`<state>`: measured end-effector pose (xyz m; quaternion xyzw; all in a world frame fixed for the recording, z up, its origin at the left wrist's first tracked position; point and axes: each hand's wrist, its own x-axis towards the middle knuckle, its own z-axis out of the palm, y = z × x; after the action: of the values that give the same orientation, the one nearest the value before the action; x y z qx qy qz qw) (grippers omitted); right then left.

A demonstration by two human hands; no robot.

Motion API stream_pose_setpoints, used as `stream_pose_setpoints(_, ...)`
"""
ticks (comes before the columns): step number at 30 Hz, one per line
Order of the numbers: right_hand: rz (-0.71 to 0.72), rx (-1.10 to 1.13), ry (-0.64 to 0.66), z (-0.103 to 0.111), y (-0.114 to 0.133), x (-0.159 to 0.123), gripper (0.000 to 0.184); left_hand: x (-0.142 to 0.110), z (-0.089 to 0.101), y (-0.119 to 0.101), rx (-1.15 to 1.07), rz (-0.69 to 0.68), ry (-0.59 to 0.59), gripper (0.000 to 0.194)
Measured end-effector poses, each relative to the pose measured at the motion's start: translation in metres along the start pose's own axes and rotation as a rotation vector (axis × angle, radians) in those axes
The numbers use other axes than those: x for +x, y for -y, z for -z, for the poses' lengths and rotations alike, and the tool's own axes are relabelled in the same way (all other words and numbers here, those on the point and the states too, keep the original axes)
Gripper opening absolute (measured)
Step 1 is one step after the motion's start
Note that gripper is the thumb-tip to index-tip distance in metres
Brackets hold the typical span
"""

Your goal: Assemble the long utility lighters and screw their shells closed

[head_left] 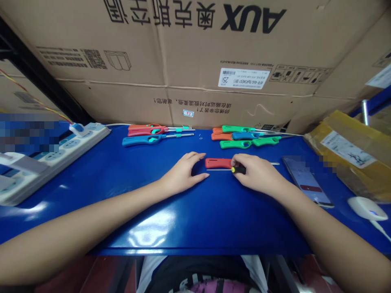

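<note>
A red gas lighter (218,163) lies crosswise on the blue table, its metal tube poking out to the right from behind my right hand. My right hand (255,171) is closed around a small screwdriver (239,169) with a black and yellow handle. The screwdriver's thin shaft points left, lying just in front of the lighter's red body. My right fingers also rest at the lighter's middle, covering its trigger part; whether they grip it I cannot tell. Just left of the lighter's handle end is my left hand (183,173), thumb and fingers apart and holding nothing.
Behind on the left lie red, orange and blue lighters (142,140); at back right are green, orange and blue ones (235,144). Tiny pale bits (200,136) sit between them. A power strip (65,148), phone (307,181), white device (367,208) and cardboard box (189,49) surround the space.
</note>
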<state>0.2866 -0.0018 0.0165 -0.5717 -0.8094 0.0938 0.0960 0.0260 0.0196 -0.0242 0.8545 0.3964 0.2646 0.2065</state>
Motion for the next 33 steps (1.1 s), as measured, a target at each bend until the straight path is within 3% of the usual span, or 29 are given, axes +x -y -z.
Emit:
stream_pose_setpoints(3,0.038,0.066,-0.038,0.002,0.004,0.000,0.004,0.001,-0.002,-0.002,-0.023,-0.006,0.014,0.033)
stream_pose_setpoints(5,0.025,0.147,-0.132,0.005,0.006,0.000,0.011,-0.002,0.000,-0.005,-0.035,-0.004,0.027,0.027)
stream_pose_setpoints(9,0.031,0.357,-0.289,0.018,0.008,0.000,0.019,-0.013,0.007,-0.018,-0.047,0.030,0.046,0.023)
stream_pose_setpoints(14,0.163,0.321,-0.521,0.041,0.016,0.001,0.024,-0.024,0.013,-0.038,0.031,0.077,0.174,0.023)
stream_pose_setpoints(17,0.142,0.437,-0.505,0.050,0.025,0.006,0.025,-0.026,0.009,-0.037,-0.038,0.065,0.164,0.029)
stream_pose_setpoints(19,0.130,0.549,-0.539,0.047,0.031,0.010,0.028,-0.027,0.004,-0.032,-0.101,0.024,0.119,0.030)
stream_pose_setpoints(26,0.171,0.680,-0.963,0.012,0.044,0.011,0.012,-0.029,-0.007,-0.017,-0.225,-0.039,0.026,0.035)
stream_pose_setpoints(33,0.241,0.530,-0.851,-0.001,0.051,0.003,0.011,-0.030,-0.006,-0.017,-0.225,-0.057,0.036,0.035)
